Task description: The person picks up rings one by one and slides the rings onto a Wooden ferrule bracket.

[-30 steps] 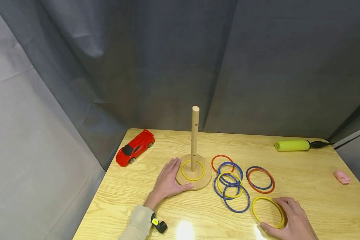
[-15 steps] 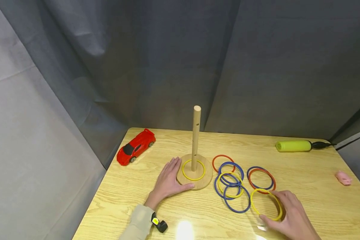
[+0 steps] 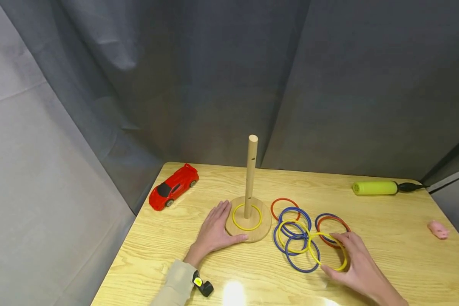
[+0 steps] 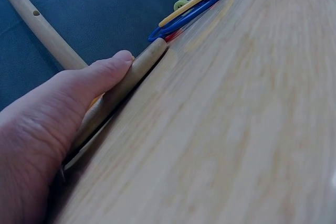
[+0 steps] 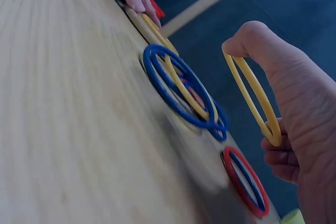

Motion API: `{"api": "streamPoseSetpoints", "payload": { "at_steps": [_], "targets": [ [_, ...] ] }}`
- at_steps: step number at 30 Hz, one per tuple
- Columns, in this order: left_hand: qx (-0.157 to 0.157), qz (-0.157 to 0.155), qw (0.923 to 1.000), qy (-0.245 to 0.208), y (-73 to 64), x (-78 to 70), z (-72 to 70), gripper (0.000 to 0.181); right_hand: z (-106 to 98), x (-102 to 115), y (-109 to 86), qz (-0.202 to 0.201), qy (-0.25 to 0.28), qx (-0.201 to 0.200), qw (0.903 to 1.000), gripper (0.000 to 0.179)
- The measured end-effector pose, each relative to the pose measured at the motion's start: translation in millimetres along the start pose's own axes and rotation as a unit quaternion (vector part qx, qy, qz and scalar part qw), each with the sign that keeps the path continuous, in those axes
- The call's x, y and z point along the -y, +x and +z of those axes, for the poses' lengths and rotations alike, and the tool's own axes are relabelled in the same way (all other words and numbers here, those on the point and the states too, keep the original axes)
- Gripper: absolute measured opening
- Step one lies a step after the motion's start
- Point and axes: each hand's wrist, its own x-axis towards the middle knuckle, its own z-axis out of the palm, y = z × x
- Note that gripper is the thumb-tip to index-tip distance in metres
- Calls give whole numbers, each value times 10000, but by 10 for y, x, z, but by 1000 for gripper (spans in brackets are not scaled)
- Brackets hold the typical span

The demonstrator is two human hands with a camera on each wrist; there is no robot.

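My left hand point(image 3: 214, 231) holds the edge of a ring-toss stand's round wooden base point(image 3: 265, 219), its thumb along the front rim. From the base rises an upright wooden post point(image 3: 250, 178), with a yellow ring point(image 3: 246, 230) lying around its foot. My right hand point(image 3: 353, 263) pinches another yellow ring point(image 5: 258, 88) between thumb and fingers; the right wrist view shows it raised off the table, tilted. Left of that hand is a loose pile of blue, yellow and red rings, with a blue ring point(image 3: 302, 271) nearest me.
Behind my right hand lie a red ring point(image 3: 344, 223) and a blue one, overlapping. A red toy car point(image 3: 174, 187) is at the back left. On the right are a green hand pump point(image 3: 375, 188) and a small pink toy point(image 3: 438, 229). Grey curtains hang behind the table point(image 3: 137, 263).
My right hand has lifted the yellow ring and carried it left and away from me, so it now overlaps the pile in the head view. The left hand keeps its place on the base.
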Motion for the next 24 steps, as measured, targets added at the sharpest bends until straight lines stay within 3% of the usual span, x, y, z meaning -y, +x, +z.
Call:
{"api": "streamPoseSetpoints", "payload": {
  "at_steps": [7,14,24],
  "targets": [
    [37,-45,10000,-13,12,8,10,130,38,90,276,-439,220,114,9987,89],
    [77,-74,9999,28,8,23,14,131,67,160,527,-584,217,279,9977,87],
    [36,-33,10000,15,9,8,1,130,-85,366,1031,-848,336,325,9953,90]
  ]
}}
